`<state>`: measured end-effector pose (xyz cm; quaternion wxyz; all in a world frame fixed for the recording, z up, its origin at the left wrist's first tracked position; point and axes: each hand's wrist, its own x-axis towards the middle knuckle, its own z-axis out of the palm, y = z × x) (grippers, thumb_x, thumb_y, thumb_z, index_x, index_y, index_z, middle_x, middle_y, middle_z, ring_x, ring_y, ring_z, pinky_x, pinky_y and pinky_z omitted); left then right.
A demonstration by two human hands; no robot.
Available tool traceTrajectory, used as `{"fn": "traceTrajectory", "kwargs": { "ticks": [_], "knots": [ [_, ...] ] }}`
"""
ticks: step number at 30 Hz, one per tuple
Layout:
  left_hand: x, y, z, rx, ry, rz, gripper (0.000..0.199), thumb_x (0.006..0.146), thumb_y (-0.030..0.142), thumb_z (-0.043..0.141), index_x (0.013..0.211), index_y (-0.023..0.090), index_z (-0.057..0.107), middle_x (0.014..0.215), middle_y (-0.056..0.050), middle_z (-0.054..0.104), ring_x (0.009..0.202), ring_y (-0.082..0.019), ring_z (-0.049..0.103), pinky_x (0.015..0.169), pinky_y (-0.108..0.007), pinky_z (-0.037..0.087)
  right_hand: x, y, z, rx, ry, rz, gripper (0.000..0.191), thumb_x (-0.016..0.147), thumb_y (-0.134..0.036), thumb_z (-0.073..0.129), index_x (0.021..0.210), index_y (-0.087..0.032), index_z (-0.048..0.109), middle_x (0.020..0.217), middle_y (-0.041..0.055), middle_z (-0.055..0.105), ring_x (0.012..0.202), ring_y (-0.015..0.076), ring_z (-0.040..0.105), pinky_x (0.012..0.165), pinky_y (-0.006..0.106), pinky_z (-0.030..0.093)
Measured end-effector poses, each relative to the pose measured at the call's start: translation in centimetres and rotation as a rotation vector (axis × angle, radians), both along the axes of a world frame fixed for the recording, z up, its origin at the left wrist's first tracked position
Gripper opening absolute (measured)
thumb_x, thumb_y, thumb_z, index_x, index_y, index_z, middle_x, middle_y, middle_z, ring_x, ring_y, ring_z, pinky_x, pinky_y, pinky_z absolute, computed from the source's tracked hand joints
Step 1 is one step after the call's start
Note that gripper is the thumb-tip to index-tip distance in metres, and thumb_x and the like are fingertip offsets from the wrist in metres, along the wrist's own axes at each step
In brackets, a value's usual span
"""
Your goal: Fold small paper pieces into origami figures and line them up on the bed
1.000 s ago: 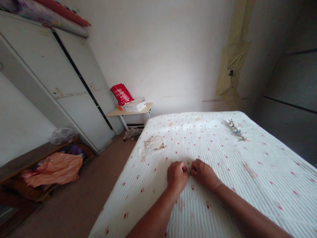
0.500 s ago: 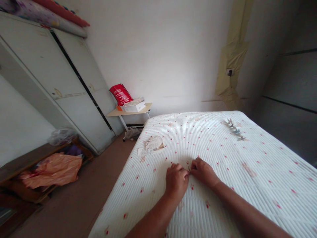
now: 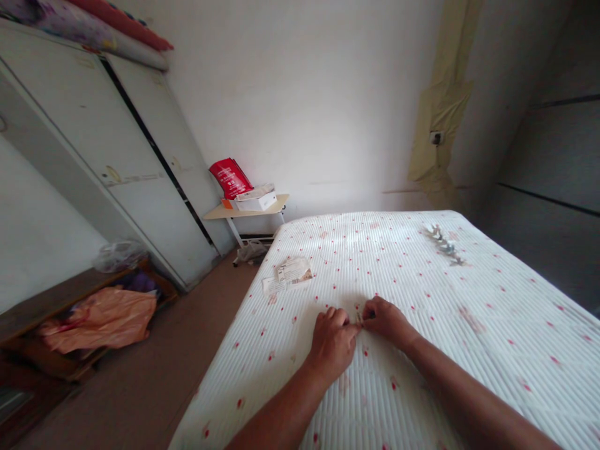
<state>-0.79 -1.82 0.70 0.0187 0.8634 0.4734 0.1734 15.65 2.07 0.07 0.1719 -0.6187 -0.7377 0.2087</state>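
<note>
Both hands are low over a white ribbed bed cover (image 3: pixel 412 375) with small red marks. My left hand (image 3: pixel 334 340) has its fingers curled, its thumb and index tips meeting the other hand's fingertips. My right hand (image 3: pixel 385 320) is closed in a pinch just right of it. Something small and thin shows between the fingertips, too small to name. Beyond my left hand, torn printed paper pieces (image 3: pixel 293 272) lie on the cover. Farther off on the right lies a row of small grey-green folded shapes (image 3: pixel 444 245).
A small table (image 3: pixel 220 213) with a red bag (image 3: pixel 230 178) and a white box (image 3: pixel 257 201) stands beyond the bed's far left corner. Grey cabinets (image 3: pixel 154 194) and a low wooden shelf (image 3: pixel 56 290) with an orange plastic bag (image 3: pixel 105 317) are at left.
The fingers of my left hand have shifted slightly, with the index finger now stretched more toward my right hand. The view has moved a little.
</note>
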Motion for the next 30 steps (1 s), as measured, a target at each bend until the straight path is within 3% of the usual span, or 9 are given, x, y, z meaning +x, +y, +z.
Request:
{"fn": "traceTrajectory", "kwargs": {
  "ticks": [19,26,30],
  "knots": [
    [0.1,0.0,-0.3,-0.041,-0.040,0.017,0.022,0.078,0.016,0.051,0.089,0.027,0.068,0.083,-0.004,0.055,0.086,-0.018,0.046,0.074,-0.032,0.034,0.4,0.7,-0.4,-0.049,0.042,0.029,0.008,0.062,-0.017,0.057,0.063,-0.017,0.065,0.071,0.0021,0.062,0.067,0.0131,0.057,0.060,0.020,0.039],
    [0.3,1.9,-0.8,-0.203,-0.275,0.180,0.015,0.070,0.020,0.060,0.080,0.027,0.069,0.080,0.002,0.062,0.084,-0.015,0.052,0.077,-0.028,0.036,0.1,0.4,0.0,-0.037,-0.002,0.027,0.011,0.063,-0.014,0.054,0.064,-0.017,0.065,0.073,0.0026,0.062,0.067,0.0124,0.057,0.060,0.019,0.039],
    [1.1,2.4,-0.8,-0.187,-0.241,0.288,0.006,0.065,0.028,0.065,0.069,0.024,0.067,0.082,0.002,0.063,0.086,-0.015,0.053,0.078,-0.028,0.034,0.0,0.4,0.1,-0.025,-0.017,0.025,0.012,0.064,-0.014,0.054,0.065,-0.017,0.066,0.073,0.0029,0.061,0.066,0.0122,0.056,0.059,0.020,0.038]
  ]
}}
